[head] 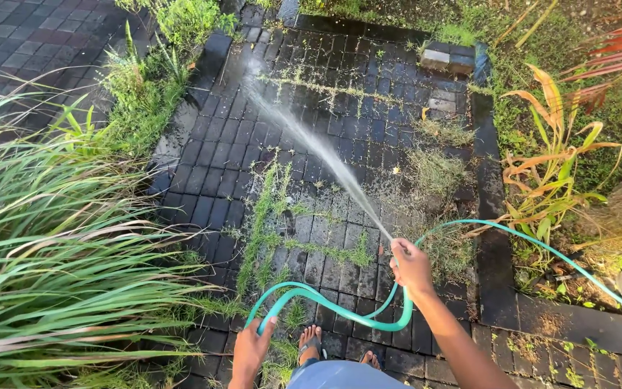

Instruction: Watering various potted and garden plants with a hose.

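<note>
Wet dark paving [311,108] with weedy joints: right hand [410,265] grips the green hose [340,308] end, jet aimed toward eleven o'clock; left hand [252,347] clasps its slack loop at seven o'clock.

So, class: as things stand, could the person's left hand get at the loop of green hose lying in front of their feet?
Probably yes. The left hand already grips the green hose low down, and the loop curves away across bare wet paving with nothing over it.
</note>
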